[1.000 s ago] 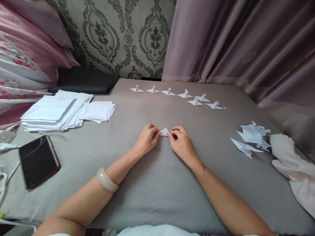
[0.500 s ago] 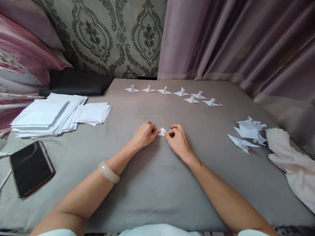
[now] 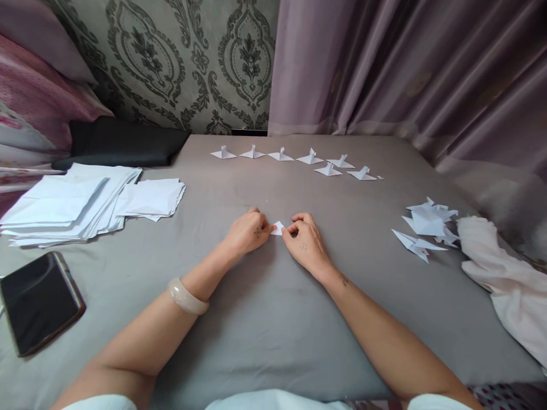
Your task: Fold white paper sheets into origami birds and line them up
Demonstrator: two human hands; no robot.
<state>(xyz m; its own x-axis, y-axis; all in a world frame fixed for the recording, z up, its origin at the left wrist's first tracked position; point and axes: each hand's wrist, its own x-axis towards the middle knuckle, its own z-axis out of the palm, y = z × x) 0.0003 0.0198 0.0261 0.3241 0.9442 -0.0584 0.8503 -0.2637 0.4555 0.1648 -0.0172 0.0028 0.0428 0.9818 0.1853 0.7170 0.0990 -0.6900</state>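
Note:
Between my two hands, low over the grey cloth (image 3: 273, 319), is a small folded piece of white paper (image 3: 278, 228) with a pointed top. My left hand (image 3: 250, 230) is closed, pinching its left corner. At the right corner, the thumb and fingertips of my right hand (image 3: 305, 242) pinch the same paper. My fingers cover both of its ends. Several white folded paper figures (image 3: 282, 155) stand in a row beyond my hands. To the right lies a group of larger folded paper birds (image 3: 429, 221), some overlapping.
Stacks of white paper sheets (image 3: 55, 202) and smaller cut sheets (image 3: 149, 199) lie at the left. A dark-screened tablet or phone (image 3: 40, 302) is nearer me. A black folded item (image 3: 128, 142) sits at the back left, pale crumpled fabric (image 3: 508, 285) at the right, purple curtains (image 3: 376, 62) behind.
The view has shifted slightly, so most things appear a little further left. Both hands keep their pinch on the small folded paper, with hardly any visible movement.

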